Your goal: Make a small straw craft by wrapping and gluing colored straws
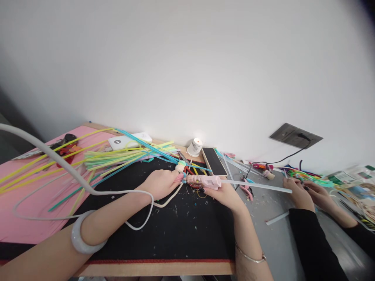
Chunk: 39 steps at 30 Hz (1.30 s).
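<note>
My right hand [224, 195] is wrapped round a pale pink hot glue gun [205, 181]. A long translucent glue stick [258, 185] juts from its back end to the right. The gun's front end is at the fingertips of my left hand [161, 183], which is closed on a small pastel pipe cleaner piece [182, 168] with cream and green parts. Whether the nozzle touches the piece I cannot tell. Both hands are over a black mat [181, 230] strewn with tiny scraps.
Pipe cleaners [125, 158] lie heaped at the left beside a white power bank [130, 141]. A paper cup [195, 147] and a phone [215, 161] stand and lie near the wall. A white cable [84, 183] loops across my left arm. At right, another person's hands [299, 193] work near pink pliers [247, 191].
</note>
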Tool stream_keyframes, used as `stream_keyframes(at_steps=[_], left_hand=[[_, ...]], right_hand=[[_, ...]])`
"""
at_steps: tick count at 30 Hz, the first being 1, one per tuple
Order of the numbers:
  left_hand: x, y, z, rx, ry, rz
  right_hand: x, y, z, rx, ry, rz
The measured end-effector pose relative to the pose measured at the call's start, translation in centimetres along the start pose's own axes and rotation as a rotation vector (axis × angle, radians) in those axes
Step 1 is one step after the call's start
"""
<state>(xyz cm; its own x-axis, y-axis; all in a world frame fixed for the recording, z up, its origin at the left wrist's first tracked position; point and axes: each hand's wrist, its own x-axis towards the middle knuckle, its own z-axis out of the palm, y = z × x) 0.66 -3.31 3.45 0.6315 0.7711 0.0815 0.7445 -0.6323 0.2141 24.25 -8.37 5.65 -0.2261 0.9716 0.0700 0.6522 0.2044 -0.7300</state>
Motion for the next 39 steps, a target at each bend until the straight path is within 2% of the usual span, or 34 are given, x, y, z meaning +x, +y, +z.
stream_keyframes(at_steps=[6, 17, 39], left_hand=[[0.04, -0.06, 0.21, 0.009, -0.011, -0.009], [0.04, -0.1, 0.46, 0.013, -0.021, -0.006], [0.1, 0.1, 0.32, 0.007, -0.038, -0.009]], right_hand=[[-0.06, -0.33, 0.02, -0.015, -0.038, -0.016], [-0.11, -0.82, 0.05, -0.041, 0.031, -0.02], [-0.01, -0.53, 0.03, -0.091, 0.078, -0.007]])
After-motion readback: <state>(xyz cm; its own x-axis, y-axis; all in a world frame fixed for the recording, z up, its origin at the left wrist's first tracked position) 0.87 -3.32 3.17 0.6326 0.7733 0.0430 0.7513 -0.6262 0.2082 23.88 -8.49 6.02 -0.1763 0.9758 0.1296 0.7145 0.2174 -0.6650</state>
